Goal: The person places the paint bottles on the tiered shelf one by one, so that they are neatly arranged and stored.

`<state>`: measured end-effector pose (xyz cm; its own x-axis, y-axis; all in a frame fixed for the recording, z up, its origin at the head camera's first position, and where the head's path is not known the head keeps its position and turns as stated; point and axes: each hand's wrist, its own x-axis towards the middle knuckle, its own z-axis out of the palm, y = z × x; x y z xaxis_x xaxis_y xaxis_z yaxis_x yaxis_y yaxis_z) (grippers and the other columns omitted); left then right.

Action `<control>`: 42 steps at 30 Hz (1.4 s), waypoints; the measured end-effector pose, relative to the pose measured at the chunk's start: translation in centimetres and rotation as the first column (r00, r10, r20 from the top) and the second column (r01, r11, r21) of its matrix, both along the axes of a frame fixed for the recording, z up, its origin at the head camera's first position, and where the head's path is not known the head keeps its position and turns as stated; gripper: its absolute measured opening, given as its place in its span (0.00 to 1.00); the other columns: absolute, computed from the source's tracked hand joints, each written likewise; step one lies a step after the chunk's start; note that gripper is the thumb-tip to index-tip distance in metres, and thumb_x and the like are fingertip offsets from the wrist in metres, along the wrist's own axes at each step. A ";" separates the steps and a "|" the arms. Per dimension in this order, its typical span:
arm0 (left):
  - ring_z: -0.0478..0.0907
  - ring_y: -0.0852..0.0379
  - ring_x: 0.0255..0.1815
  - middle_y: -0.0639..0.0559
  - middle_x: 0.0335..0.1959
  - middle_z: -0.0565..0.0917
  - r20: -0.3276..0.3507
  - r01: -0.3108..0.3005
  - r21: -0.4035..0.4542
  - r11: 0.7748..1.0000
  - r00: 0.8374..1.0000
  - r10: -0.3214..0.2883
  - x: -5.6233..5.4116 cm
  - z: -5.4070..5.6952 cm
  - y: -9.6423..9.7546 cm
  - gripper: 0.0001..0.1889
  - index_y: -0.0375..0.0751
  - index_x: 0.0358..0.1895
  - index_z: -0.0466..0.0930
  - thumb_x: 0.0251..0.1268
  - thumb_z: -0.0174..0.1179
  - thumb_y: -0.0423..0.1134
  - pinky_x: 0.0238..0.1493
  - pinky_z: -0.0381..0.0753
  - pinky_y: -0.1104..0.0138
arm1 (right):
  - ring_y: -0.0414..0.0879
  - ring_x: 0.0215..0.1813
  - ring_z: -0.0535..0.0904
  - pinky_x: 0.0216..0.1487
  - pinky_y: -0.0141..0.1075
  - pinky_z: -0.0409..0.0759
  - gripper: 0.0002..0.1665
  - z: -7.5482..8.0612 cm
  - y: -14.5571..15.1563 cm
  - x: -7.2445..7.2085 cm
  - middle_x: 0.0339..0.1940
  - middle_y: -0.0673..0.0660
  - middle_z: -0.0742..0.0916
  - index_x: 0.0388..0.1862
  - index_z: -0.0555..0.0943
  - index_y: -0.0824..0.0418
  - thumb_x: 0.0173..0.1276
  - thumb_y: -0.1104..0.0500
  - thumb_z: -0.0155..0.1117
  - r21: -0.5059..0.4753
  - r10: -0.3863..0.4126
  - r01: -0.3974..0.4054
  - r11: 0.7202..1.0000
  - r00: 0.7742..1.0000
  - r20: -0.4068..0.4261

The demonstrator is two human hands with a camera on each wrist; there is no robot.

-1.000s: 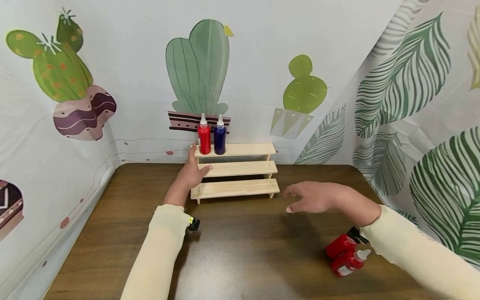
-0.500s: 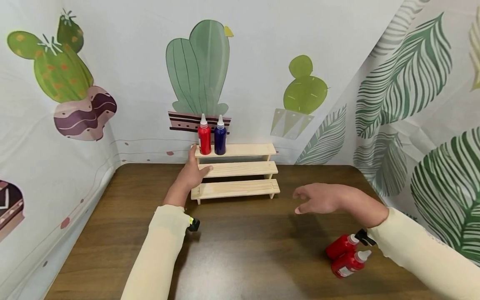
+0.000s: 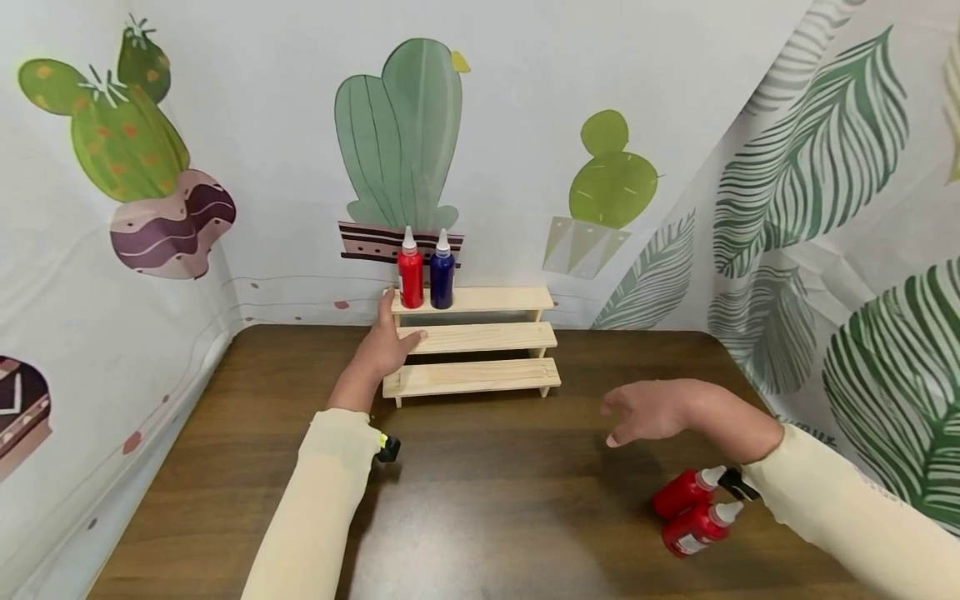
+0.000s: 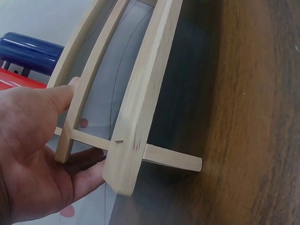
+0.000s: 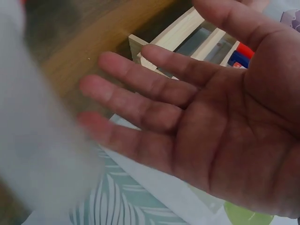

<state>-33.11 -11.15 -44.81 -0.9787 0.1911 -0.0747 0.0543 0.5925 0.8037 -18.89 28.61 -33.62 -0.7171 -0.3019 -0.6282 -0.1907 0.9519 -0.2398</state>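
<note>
My left hand [image 3: 381,343] grips the left end of a three-step wooden display stand [image 3: 480,337]. In the left wrist view, the thumb of the left hand [image 4: 33,150] lies over a board's end, the other fingers at the side frame. Upright on the top step, towards its left end, are a red squeeze bottle [image 3: 411,280] and a dark blue squeeze bottle [image 3: 442,281], both with white nozzle caps. My right hand [image 3: 652,410] hovers over the table, right of the stand, holding nothing. The right wrist view shows its palm [image 5: 211,112] and spread, relaxed fingers.
Two more red squeeze bottles, one behind [image 3: 681,493] and one in front [image 3: 692,532], stand close together under my right forearm. The brown wooden table [image 3: 480,500] meets a white printed cloth [image 3: 510,125] at the back and sides. A blurred whitish shape [image 5: 42,122] fills the right wrist view's left side.
My right hand has drawn away from the stand, moving right and slightly towards me. The left hand keeps its hold, and the stand and bottles stay put.
</note>
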 end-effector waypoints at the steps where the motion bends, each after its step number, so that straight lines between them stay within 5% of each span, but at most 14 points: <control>1: 0.52 0.28 0.86 0.29 0.87 0.46 0.000 -0.001 0.001 1.000 1.000 0.001 0.0 -0.1 0.0 0.53 0.55 0.86 0.19 0.82 0.56 0.53 0.83 0.57 0.35 | 0.66 0.72 0.76 0.74 0.65 0.73 0.40 -0.1 0.1 0.1 0.72 0.68 0.80 0.74 0.73 0.68 0.70 0.49 0.73 0.002 -0.006 0.006 1.000 1.000 0.007; 7: 0.52 0.28 0.86 0.29 0.87 0.46 -0.011 0.002 -0.005 1.000 1.000 -0.002 0.0 -0.1 0.1 0.53 0.55 0.86 0.19 0.82 0.56 0.53 0.83 0.56 0.34 | 0.62 0.67 0.79 0.69 0.65 0.77 0.45 -0.6 0.8 0.3 0.74 0.70 0.77 0.77 0.68 0.67 0.67 0.54 0.77 -0.027 -0.049 0.051 0.998 0.997 0.051; 14: 0.52 0.27 0.86 0.28 0.87 0.47 -0.015 -0.005 -0.002 1.000 1.000 0.005 0.1 -0.1 0.1 0.53 0.55 0.86 0.20 0.81 0.57 0.52 0.82 0.57 0.34 | 0.62 0.60 0.82 0.30 0.60 0.88 0.50 -1.1 1.7 0.6 0.73 0.72 0.77 0.79 0.66 0.66 0.65 0.51 0.78 0.013 -0.081 0.081 0.997 0.994 0.074; 18: 0.53 0.27 0.85 0.28 0.87 0.48 -0.012 -0.008 -0.002 1.000 1.000 0.008 0.1 -0.1 0.2 0.53 0.55 0.86 0.19 0.82 0.56 0.52 0.82 0.58 0.34 | 0.63 0.61 0.82 0.32 0.62 0.88 0.49 -1.3 2.3 0.8 0.69 0.69 0.80 0.79 0.66 0.64 0.65 0.49 0.78 0.018 -0.101 0.099 0.995 0.992 0.079; 25: 0.52 0.29 0.87 0.31 0.88 0.46 -0.029 -0.011 0.004 1.000 1.000 0.011 0.0 -0.3 0.0 0.53 0.55 0.86 0.21 0.81 0.57 0.52 0.83 0.56 0.35 | 0.78 0.71 0.72 0.37 0.71 0.86 0.50 -1.8 3.3 1.4 0.78 0.75 0.70 0.80 0.67 0.62 0.65 0.44 0.77 0.041 -0.176 0.172 0.984 0.977 0.123; 36: 0.51 0.30 0.87 0.33 0.88 0.46 -0.017 -0.020 -0.004 1.000 1.000 0.020 -0.2 -0.3 0.3 0.53 0.57 0.86 0.20 0.80 0.58 0.54 0.82 0.57 0.34 | 0.59 0.52 0.82 0.31 0.57 0.89 0.38 -2.1 4.1 2.1 0.67 0.68 0.79 0.71 0.75 0.59 0.66 0.49 0.76 0.020 -0.211 0.210 0.977 0.965 0.154; 42: 0.52 0.29 0.87 0.32 0.88 0.46 -0.017 -0.024 -0.012 1.000 1.000 0.024 -0.3 -0.5 0.1 0.53 0.58 0.86 0.20 0.81 0.57 0.54 0.82 0.58 0.34 | 0.57 0.44 0.85 0.27 0.56 0.88 0.37 -2.4 4.2 2.6 0.57 0.64 0.82 0.70 0.74 0.59 0.66 0.50 0.76 0.020 -0.275 0.276 0.961 0.944 0.183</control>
<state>-33.36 -11.01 -45.29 -0.9841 0.1668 -0.0604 0.0534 0.6036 0.7955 -16.27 32.77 -35.99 -0.6459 -0.1127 -0.7551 0.1262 0.9597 -0.2511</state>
